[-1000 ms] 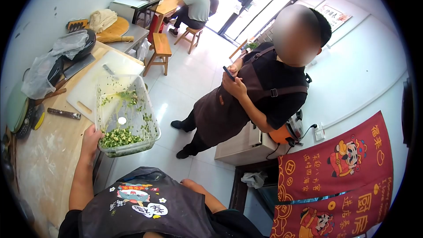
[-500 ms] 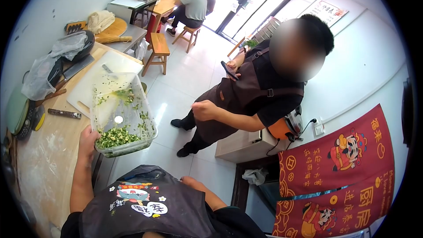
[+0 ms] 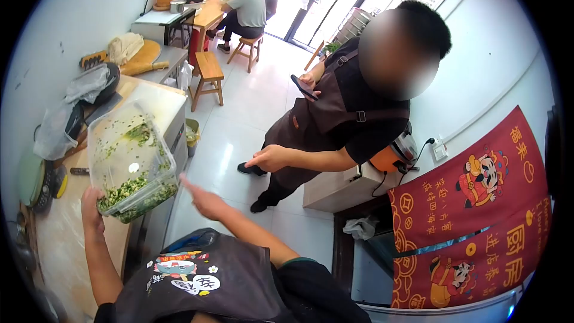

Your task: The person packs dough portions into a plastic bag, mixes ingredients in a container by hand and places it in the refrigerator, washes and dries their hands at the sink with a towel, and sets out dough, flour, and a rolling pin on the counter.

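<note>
1. One clear, rectangular plastic tub (image 3: 116, 143) with rounded corners, at the edge of a pale wooden bench (image 3: 63, 227) dusted white; whether its base touches the bench cannot be told.
2. Finely chopped, moist-looking green filling (image 3: 128, 191), flecked pale, heaped at the tub's near end; loose scraps cling to its smooth walls.
3. Left hand (image 3: 92, 206), bare: fingers closed on the tub's near left corner.
4. Right hand (image 3: 206, 198), bare: fingers extended, holding nothing, near the tub's right wall; contact cannot be told.
5. One flat white cutting board (image 3: 167, 97), partly behind the tub.
6. One crinkled translucent plastic bag (image 3: 57, 134), on the bench's far left side.
7. One dark cloth apron (image 3: 227, 263), cartoon-printed, on the wearer.
8. One co-worker's hand (image 3: 309, 81), holding a slim dark phone (image 3: 301, 88); the other hand (image 3: 270, 158) points toward the tub.
</note>
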`<state>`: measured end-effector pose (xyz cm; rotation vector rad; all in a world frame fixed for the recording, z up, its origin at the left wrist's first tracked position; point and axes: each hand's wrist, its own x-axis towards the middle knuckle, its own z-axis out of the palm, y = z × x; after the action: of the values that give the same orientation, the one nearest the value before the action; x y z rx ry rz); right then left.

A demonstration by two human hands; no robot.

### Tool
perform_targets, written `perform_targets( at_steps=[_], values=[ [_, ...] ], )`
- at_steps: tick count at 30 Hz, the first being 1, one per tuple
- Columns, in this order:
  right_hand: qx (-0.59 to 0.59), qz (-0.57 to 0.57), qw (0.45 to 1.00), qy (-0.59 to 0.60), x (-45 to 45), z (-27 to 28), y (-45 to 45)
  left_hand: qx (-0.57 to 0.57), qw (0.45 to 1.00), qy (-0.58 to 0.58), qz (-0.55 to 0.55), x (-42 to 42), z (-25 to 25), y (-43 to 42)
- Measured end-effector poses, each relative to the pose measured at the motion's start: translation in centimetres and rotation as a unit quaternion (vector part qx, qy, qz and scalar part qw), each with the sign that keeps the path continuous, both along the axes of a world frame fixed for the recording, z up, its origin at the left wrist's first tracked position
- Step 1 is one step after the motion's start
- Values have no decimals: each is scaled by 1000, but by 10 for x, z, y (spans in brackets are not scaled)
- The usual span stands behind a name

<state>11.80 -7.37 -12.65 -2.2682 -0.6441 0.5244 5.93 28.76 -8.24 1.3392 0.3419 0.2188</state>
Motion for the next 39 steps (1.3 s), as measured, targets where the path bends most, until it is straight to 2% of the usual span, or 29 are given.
perform_targets(
  at_steps=[1, 3, 5, 6, 7, 9, 10, 15, 25, 27, 31, 32, 33, 34, 35, 36, 37, 39],
  values=[
    [75, -63, 994, -38, 4, 12, -10, 0, 1000, -8, 12, -3, -2, 12],
    [152, -138, 963, -174, 11, 53, -43, 29, 999, -22, 18, -9, -7, 33],
    [195, -205, 907, -314, 12, 108, -74, 49, 998, -41, 26, -14, -11, 50],
    [207, -236, 873, -373, 12, 139, -88, 49, 998, -18, 43, -16, 6, 38],
    [225, -270, 851, -389, 9, 162, -92, 51, 997, -10, 54, -16, 4, 44],
    [248, -247, 793, -498, 8, 197, -97, 58, 995, 4, 77, -20, 2, 48],
    [202, -239, 776, -548, 9, 205, -101, 53, 995, 4, 88, -21, 1, 49],
    [199, -250, 776, -544, 11, 196, -90, 25, 990, 1, 139, -18, -17, 60],
    [168, -259, 799, -516, 8, 182, -73, 9, 994, 12, 112, -17, -21, 61],
    [164, -263, 821, -479, 8, 173, -70, 9, 994, 10, 108, -19, -25, 64],
    [62, -222, 871, -433, 3, 144, -53, 25, 994, 4, 107, -16, -27, 62],
    [0, -222, 897, -382, 0, 137, -49, 34, 994, 6, 103, -16, -37, 65],
    [-35, -199, 914, -351, 0, 123, -46, 62, 994, -69, 54, -10, -83, 86],
    [-66, -171, 928, -324, -2, 106, -50, 17, 988, -14, 151, -12, -41, 43],
    [-84, -139, 941, -299, -5, 88, -47, 98, 993, -56, 41, -19, -71, 69],
    [-87, -118, 950, -275, -9, 72, -44, 140, 982, -5, 123, -14, -78, 60],
    [-98, -97, 953, -269, -11, 59, -43, 116, 991, 10, 60, -19, -27, 36],
    [-79, -96, 967, -223, -19, 49, -41, 65, 997, 7, 49, -8, -24, 16]
  ],
)
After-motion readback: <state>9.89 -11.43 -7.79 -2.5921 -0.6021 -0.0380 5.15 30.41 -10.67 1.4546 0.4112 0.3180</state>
